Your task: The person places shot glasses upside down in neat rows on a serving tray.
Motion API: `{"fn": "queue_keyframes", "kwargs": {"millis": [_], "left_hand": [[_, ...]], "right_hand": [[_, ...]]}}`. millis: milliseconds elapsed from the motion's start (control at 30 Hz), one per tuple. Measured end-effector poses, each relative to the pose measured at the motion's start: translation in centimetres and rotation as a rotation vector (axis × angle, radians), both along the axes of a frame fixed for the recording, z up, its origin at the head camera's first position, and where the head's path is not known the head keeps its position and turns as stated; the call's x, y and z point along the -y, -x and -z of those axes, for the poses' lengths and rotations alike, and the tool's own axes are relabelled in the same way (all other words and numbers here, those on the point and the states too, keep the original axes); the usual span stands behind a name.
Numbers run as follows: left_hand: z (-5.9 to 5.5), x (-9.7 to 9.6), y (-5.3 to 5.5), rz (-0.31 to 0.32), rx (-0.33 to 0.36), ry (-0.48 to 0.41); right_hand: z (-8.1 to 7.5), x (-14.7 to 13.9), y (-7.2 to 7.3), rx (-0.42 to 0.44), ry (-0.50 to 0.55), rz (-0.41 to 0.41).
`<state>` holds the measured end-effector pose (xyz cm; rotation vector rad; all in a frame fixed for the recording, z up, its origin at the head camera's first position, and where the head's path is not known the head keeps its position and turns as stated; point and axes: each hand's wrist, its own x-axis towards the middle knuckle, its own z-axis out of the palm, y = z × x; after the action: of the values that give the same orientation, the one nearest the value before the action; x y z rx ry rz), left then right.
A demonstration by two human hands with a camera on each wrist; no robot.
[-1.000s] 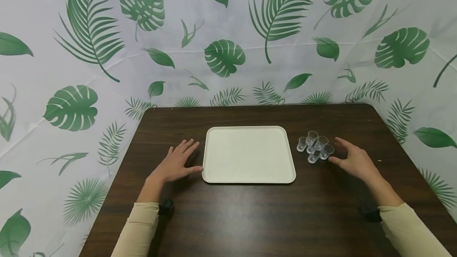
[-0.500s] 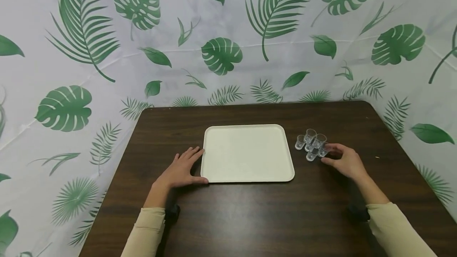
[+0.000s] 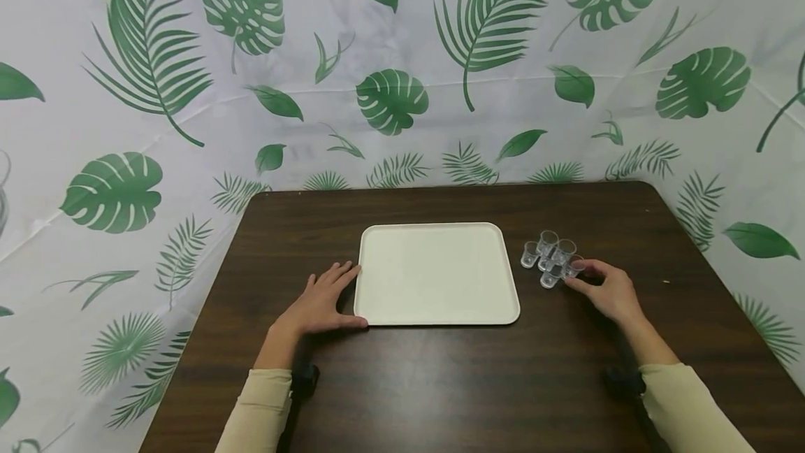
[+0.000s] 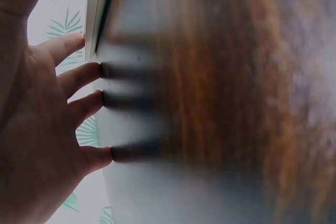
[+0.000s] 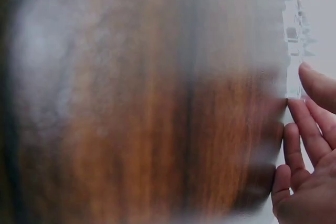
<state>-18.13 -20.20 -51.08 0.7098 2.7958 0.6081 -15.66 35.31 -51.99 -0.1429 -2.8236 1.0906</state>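
Observation:
A cream rectangular tray [image 3: 437, 275] lies on the dark wooden table. Spread along its left edge, my left hand [image 3: 317, 306] touches the near corner with the thumb and the side with the fingertips. In the left wrist view, the other fingertips of that hand [image 4: 39, 114] rest on the tabletop. To the right of the tray stands a cluster of several small clear plastic cups [image 3: 548, 240]. My right hand [image 3: 610, 292] pinches the rightmost cup [image 3: 573, 268] between thumb and fingers. The right wrist view shows clear cups [image 5: 293, 35] by the thumb, partly cut by glare.
A white cloth with green leaf prints [image 3: 390, 100] hangs behind the table [image 3: 415, 383] and at both sides. A small pale speck [image 3: 666, 282] lies on the table right of my right hand.
My right hand has moved left to the cups and now pinches the rightmost one. My left hand has shifted right and nearer, onto the tray's edge. The cups stay clustered.

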Motion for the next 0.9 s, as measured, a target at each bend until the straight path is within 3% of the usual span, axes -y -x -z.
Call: {"fn": "queue_keyframes", "kwargs": {"millis": [333,467,600,667,767,900], "left_hand": [[-0.2,0.1,0.0,0.009,0.028,-0.004],[-0.2,0.0,0.1,0.007,0.026,-0.003],[-0.1,-0.1,0.0,0.003,0.025,-0.002],[-0.1,-0.2,0.0,0.004,0.025,-0.006],[-0.1,-0.2,-0.1,0.008,0.030,-0.010],[-0.3,-0.1,0.1,0.007,0.023,-0.018]], "right_hand": [[-0.5,-0.5,-0.8,-0.065,0.064,0.028],[-2.1,-0.1,-0.8,-0.175,0.168,0.133],[-4.6,1.4,-0.2,-0.303,0.292,0.220],[-5.9,2.5,0.3,-0.353,0.331,0.206],[-7.3,4.3,0.9,-0.402,0.347,0.116],[-8.2,7.2,2.0,-0.403,0.259,-0.034]]}}
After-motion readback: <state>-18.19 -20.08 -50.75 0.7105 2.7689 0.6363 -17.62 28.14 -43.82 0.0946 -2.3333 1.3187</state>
